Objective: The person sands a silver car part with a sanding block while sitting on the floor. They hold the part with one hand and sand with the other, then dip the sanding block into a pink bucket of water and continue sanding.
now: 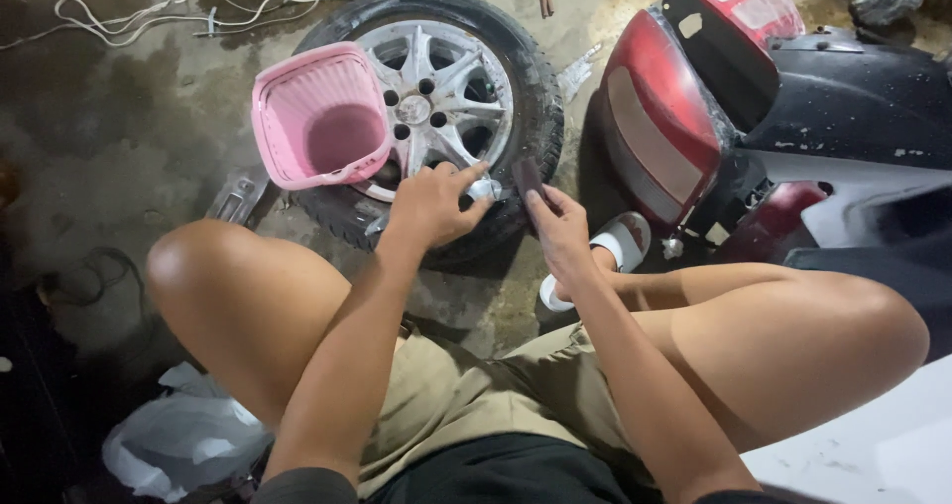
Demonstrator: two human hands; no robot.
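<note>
A car wheel with a silver alloy rim and black tyre lies flat on the wet concrete floor. My left hand rests on the near edge of the rim, fingers curled around a small silver object I cannot make out clearly. Beside it, my right hand pinches a small dark rectangular pad held upright against the tyre's near side. I am squatting, both knees in view.
A pink plastic basket leans on the wheel's left side. A dark car body panel with a red tail light stands at the right. White cables trail across the far floor. A white plastic bag lies lower left.
</note>
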